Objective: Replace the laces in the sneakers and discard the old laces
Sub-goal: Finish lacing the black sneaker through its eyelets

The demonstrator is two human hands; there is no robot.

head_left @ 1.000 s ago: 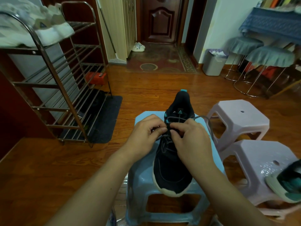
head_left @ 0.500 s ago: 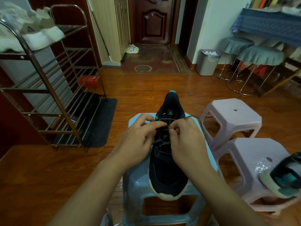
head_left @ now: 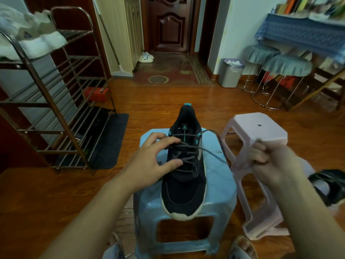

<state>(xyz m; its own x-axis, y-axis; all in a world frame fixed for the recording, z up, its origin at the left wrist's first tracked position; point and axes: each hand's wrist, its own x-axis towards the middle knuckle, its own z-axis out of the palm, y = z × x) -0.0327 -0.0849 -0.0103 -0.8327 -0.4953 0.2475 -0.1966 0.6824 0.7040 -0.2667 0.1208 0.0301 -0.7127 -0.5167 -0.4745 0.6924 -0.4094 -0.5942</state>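
Note:
A black sneaker [head_left: 183, 191] with a white toe and teal accents stands on a light blue plastic stool [head_left: 218, 186], heel pointing away from me. A dark grey lace [head_left: 188, 146] crosses its eyelets. My left hand [head_left: 155, 161] lies with spread fingers against the sneaker's left side, fingertips on the lacing. My right hand [head_left: 268, 161], out to the right, grips one end of the lace, which stretches taut from the upper eyelets. The second sneaker [head_left: 330, 187] rests at the right edge, partly cut off.
Two pink plastic stools [head_left: 259, 131] stand right of the blue one. A metal shoe rack [head_left: 56, 101] fills the left, a dark mat under it. A grey waste bin [head_left: 230, 73] sits by the far wall, beside round grey-covered stools [head_left: 285, 66].
My right hand has pulled away from the sneaker to the right, drawing a lace end out taut. My left hand has opened and now rests on the lacing.

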